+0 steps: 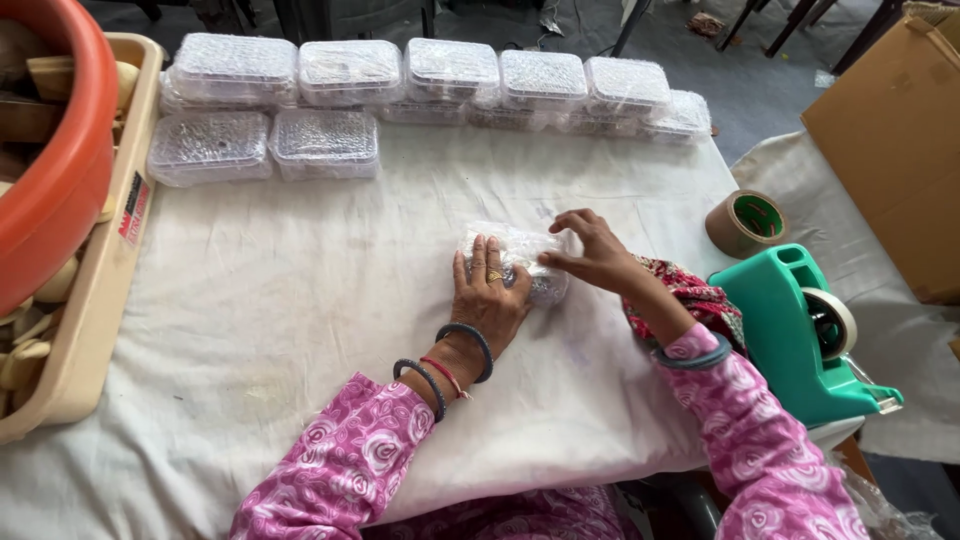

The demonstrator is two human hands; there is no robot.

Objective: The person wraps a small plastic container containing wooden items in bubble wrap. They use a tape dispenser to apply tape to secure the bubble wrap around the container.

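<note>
A small bubble-wrapped packet (520, 245) lies on the white cloth (300, 300) in the middle of the table. My left hand (487, 295) lies flat on top of it, fingers spread, pressing it down. My right hand (590, 250) pinches the wrap at the packet's right end with fingertips. Both arms wear pink flowered sleeves, and dark and red bangles circle the left wrist.
Several bubble-wrapped packets (420, 85) are lined up along the table's far edge. A green tape dispenser (800, 330) and a brown tape roll (747, 222) sit at the right. A cardboard box (895, 130) stands far right. An orange tub (50, 150) in a beige crate (100, 300) is at the left.
</note>
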